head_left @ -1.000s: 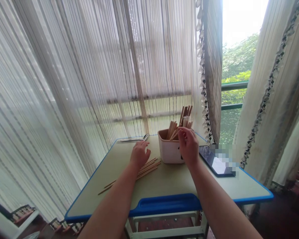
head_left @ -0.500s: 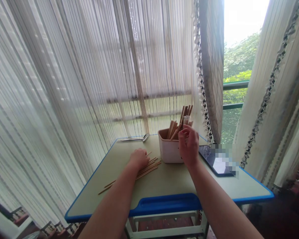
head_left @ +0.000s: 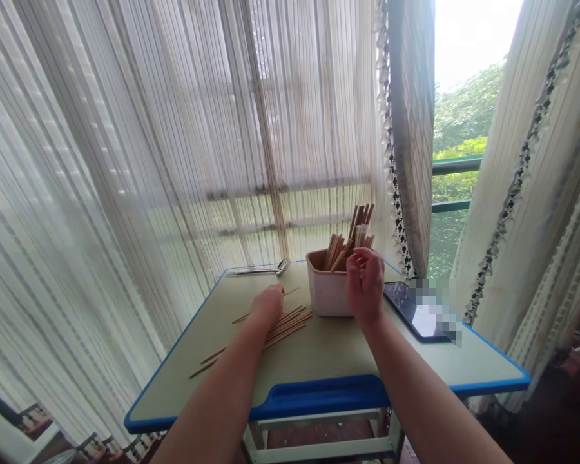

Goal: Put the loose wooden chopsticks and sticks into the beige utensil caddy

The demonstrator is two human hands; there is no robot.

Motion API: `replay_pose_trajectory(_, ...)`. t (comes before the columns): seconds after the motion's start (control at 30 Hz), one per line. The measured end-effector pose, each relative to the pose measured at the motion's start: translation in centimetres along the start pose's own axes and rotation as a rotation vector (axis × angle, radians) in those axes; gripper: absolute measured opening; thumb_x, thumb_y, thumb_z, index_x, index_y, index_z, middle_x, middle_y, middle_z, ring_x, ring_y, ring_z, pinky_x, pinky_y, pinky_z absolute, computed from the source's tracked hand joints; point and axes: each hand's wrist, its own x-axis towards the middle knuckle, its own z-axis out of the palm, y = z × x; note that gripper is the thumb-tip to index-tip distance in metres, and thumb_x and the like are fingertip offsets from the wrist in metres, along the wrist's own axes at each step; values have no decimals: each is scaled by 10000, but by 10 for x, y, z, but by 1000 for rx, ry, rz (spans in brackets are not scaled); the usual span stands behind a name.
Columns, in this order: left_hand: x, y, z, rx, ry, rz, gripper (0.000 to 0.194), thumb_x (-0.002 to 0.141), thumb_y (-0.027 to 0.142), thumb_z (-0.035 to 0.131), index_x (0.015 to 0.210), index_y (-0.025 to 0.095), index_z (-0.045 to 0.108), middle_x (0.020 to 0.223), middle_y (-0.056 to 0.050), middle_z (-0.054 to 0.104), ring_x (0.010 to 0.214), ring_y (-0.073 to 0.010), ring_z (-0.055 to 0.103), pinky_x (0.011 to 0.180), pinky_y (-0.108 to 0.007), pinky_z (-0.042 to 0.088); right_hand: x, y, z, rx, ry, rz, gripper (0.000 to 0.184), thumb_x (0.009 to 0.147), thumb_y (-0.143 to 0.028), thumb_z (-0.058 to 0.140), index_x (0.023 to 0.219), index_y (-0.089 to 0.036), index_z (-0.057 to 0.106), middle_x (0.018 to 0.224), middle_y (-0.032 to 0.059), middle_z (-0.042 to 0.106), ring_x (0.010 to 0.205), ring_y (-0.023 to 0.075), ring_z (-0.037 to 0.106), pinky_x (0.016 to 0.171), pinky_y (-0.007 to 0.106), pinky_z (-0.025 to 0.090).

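The left hand (head_left: 269,303) pinches one chopstick (head_left: 291,292), other chopsticks (head_left: 287,330) lying beneath its wrist. The right hand (head_left: 366,280), loosely curled, is at the storage box (head_left: 328,293); whether it holds anything, I cannot tell.

A pale, blue-edged table (head_left: 333,354) is seen across the lower centre. On it are laid loose wooden sticks (head_left: 290,325) below centre, a metal utensil (head_left: 281,267) above them, a white container (head_left: 331,295) right of centre and a dark tablet (head_left: 419,316) farther right.
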Motion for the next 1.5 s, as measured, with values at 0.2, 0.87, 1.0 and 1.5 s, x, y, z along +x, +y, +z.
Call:
replay_pose_trajectory(0.2,1,5,-9,-18,151,-74,306,937,232,280,869,154,568,875,-117,645,783,-186,615,690,-290,423,-5,-12,-5,-26,-69,-234,207,799,-162,520,1003,-198,511,898,62,576,869,196,510,807,372,438)
replay_pose_trajectory(0.87,-13,20,-28,-228,423,404,308,954,297,325,1157,218,543,932,-58,579,806,-147,564,728,-260,445,-11,-24,6,-168,-412,-233,255,868,-259,516,1099,-208,611,956,47,687,935,213,519,865,375,377)
replay_pose_trajectory(1.0,-16,23,-32,-133,474,463,337,952,305,340,1219,240,534,905,-54,577,763,-141,550,707,-259,437,-12,-23,8,-125,-391,-204,204,869,-286,532,1029,-222,642,905,32,698,908,204,524,854,372,384)
replay_pose_trajectory(1.5,-17,22,-31,-135,445,393,374,953,379,321,835,179,613,721,-46,636,690,-157,578,662,-267,395,-6,-15,3,56,-96,12,114,874,-230,490,944,-194,573,848,40,586,843,171,523,768,340,463)
